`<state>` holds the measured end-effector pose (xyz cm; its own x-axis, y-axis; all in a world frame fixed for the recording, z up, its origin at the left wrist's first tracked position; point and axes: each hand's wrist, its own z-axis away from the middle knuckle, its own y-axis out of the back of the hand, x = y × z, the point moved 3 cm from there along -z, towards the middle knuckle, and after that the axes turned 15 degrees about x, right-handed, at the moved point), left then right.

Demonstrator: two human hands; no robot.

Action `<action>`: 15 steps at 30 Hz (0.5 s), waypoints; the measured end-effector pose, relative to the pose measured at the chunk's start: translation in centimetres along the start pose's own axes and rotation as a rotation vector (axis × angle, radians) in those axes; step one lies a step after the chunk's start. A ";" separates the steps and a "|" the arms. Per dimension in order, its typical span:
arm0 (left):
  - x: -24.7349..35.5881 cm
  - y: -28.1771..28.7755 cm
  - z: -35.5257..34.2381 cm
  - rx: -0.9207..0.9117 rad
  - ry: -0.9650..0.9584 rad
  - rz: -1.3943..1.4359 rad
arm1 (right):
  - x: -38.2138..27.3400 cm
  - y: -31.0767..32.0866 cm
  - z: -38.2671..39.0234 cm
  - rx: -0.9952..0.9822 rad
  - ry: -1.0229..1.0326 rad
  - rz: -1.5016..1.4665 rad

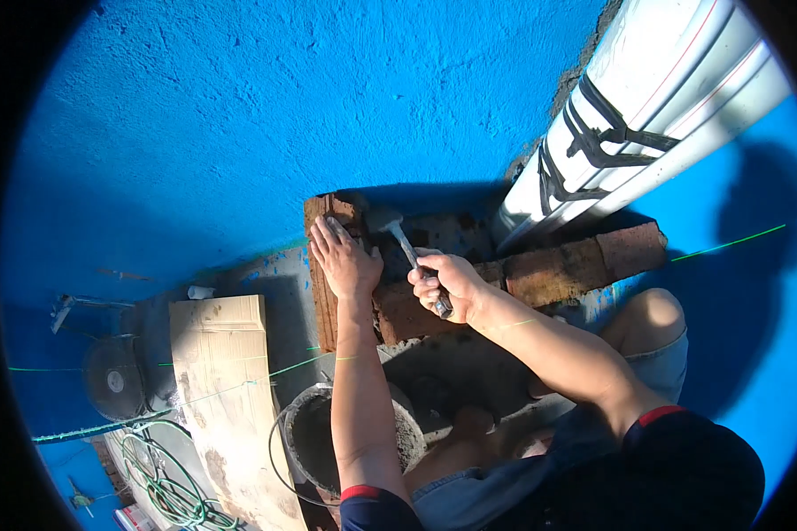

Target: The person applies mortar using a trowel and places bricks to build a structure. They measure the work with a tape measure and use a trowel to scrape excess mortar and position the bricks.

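Observation:
My left hand point(345, 262) lies with its fingers stretched out on top of the left-hand stack of red bricks point(325, 305), which runs out from the blue wall. In my right hand point(452, 281) is a trowel point(405, 243), gripped by its dark handle. Its grey blade points into the corner between that stack and the wall, just right of my left fingers. A front row of bricks point(553, 273) reaches from the stack toward the right. Below my left forearm stands a bucket point(307, 432) holding grey mortar, partly hidden by the arm.
White pipes point(646, 80) tied with black straps lean in the right corner. A cardboard sheet point(226, 398) lies to the left. Farther left are a round dark disc point(115, 379) and a coiled green hose point(164, 482). A green string point(212, 391) is stretched across the workspace.

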<state>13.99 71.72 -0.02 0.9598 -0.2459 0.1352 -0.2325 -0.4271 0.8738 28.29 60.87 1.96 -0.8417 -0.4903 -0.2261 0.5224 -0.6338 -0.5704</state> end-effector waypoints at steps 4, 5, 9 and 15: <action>0.0 0.0 0.0 0.023 -0.012 -0.018 | 0.1 -0.1 0.4 -0.028 0.021 -0.035; 0.0 -0.1 0.0 0.020 -0.010 -0.019 | 0.2 -0.1 0.7 -0.035 -0.009 -0.029; -0.2 -0.3 0.0 0.021 0.007 -0.009 | 0.3 -0.3 2.0 -0.008 0.120 0.092; -0.2 -0.1 0.0 0.002 0.013 -0.006 | 1.6 -1.0 3.1 0.093 0.352 0.489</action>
<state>13.84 71.78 -0.11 0.9633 -0.2316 0.1358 -0.2266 -0.4302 0.8738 26.89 58.82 4.63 -0.4871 -0.5210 -0.7009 0.8564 -0.4423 -0.2664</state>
